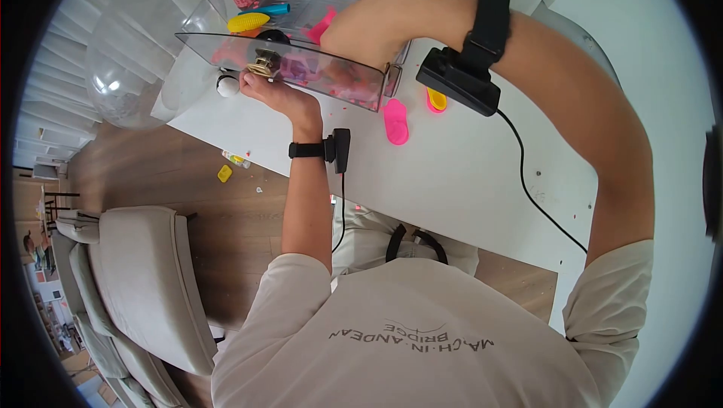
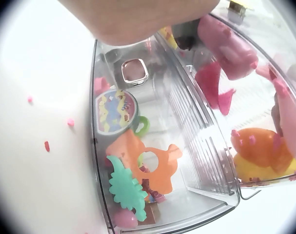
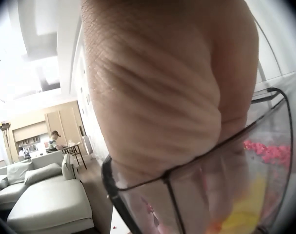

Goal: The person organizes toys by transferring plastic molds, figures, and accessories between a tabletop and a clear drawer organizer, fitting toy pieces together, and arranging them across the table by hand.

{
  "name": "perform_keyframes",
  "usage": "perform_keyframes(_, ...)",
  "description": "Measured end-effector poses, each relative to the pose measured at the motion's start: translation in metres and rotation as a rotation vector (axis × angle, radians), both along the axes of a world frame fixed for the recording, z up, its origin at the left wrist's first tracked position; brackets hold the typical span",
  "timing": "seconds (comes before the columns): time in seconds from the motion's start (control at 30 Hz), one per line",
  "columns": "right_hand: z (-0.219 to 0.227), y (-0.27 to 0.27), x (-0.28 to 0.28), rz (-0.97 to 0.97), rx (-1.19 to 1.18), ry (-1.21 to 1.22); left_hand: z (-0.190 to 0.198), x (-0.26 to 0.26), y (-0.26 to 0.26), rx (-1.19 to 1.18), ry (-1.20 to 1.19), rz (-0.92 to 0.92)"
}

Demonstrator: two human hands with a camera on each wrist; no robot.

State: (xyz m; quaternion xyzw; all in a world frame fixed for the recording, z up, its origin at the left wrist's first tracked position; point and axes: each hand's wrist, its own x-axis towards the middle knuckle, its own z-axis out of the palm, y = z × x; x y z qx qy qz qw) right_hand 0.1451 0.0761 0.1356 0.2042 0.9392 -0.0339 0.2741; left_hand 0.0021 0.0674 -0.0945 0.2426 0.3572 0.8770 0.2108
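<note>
My left hand [image 1: 277,97] pinches the gold knob [image 1: 263,63] on the front panel of a clear plastic bin [image 1: 361,94]. My right hand [image 1: 348,76] reaches over the rim into that bin; the panel blurs it and I cannot tell what its fingers hold. In the right wrist view the heel of the right hand [image 3: 162,107] lies at the bin's rim, fingers hidden lower down. Inside the bin are a yellow corn-shaped toy [image 1: 248,23], a blue stick [image 1: 269,9], and an orange piece [image 2: 257,146]. Pink crumbs are scattered about.
Below the bin, another clear compartment [image 2: 196,195] holds an orange cutter [image 2: 162,168], a teal dinosaur shape [image 2: 124,185] and a patterned tin [image 2: 116,112]. A pink mould [image 1: 396,122] lies on the white table [image 1: 482,174]. A clear balloon-like sphere [image 1: 139,54] and sofa [image 1: 147,280] stand left.
</note>
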Motion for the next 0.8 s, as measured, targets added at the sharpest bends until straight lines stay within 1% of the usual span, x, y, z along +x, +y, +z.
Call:
perform_keyframes(0.03,-0.003,0.002,-0.003,0.065,0.001,-0.069,0.001,0.0,-0.002,-0.002,-0.004,0.002)
perform_keyframes(0.07,-0.009,0.002,-0.005,0.067,-0.001,-0.074,0.003,0.001,-0.003,-0.01,-0.007,0.012)
perform_keyframes(0.13,-0.022,0.002,-0.007,-0.041,0.183,-0.097,0.003,0.0,-0.001,-0.013,-0.014,0.023)
perform_keyframes(0.17,-0.025,0.005,-0.008,-0.041,0.185,-0.1,0.002,-0.002,0.0,0.0,-0.037,-0.01)
perform_keyframes(0.23,-0.034,0.015,-0.009,0.002,0.149,-0.12,-0.002,-0.003,0.0,0.005,-0.06,-0.046)
perform_keyframes(0.27,-0.047,0.022,-0.005,0.0,0.143,-0.121,-0.002,-0.003,0.0,0.017,-0.071,-0.047)
perform_keyframes(0.3,-0.06,0.027,0.0,0.06,0.252,-0.091,-0.002,-0.003,0.0,0.028,-0.082,-0.047)
perform_keyframes(0.33,-0.064,0.027,0.002,0.12,0.36,-0.061,0.0,-0.002,-0.002,0.021,-0.083,-0.049)
perform_keyframes(0.37,-0.067,0.029,0.0,0.119,0.352,-0.06,0.003,0.0,-0.003,0.037,-0.072,-0.04)
perform_keyframes(0.43,-0.066,0.03,-0.006,0.055,0.386,-0.225,0.006,0.002,-0.003,0.053,-0.06,-0.029)
perform_keyframes(0.47,-0.064,0.028,-0.007,0.056,0.385,-0.224,0.007,0.002,-0.002,0.05,-0.066,0.0)
perform_keyframes(0.53,-0.062,0.023,-0.006,-0.137,0.377,-0.047,0.008,0.002,-0.003,0.046,-0.072,0.031)
perform_keyframes(0.57,-0.063,0.023,-0.006,-0.135,0.379,-0.047,0.008,0.003,-0.004,0.046,-0.074,0.016)
perform_keyframes(0.63,-0.067,0.025,-0.004,-0.219,0.334,0.17,0.01,0.004,-0.005,0.044,-0.077,0.003)
perform_keyframes(0.67,-0.07,0.03,-0.009,-0.22,0.333,0.17,0.011,0.004,-0.006,0.036,-0.078,0.003)
perform_keyframes(0.73,-0.067,0.033,-0.025,-0.301,0.272,-0.11,0.01,0.004,-0.006,0.024,-0.077,-0.001)
perform_keyframes(0.77,-0.062,0.029,-0.025,-0.304,0.266,-0.109,0.008,0.003,-0.005,0.023,-0.074,0.004)
perform_keyframes(0.8,-0.054,0.028,-0.025,-0.3,0.181,-0.127,0.006,0.001,-0.003,0.025,-0.071,0.008)
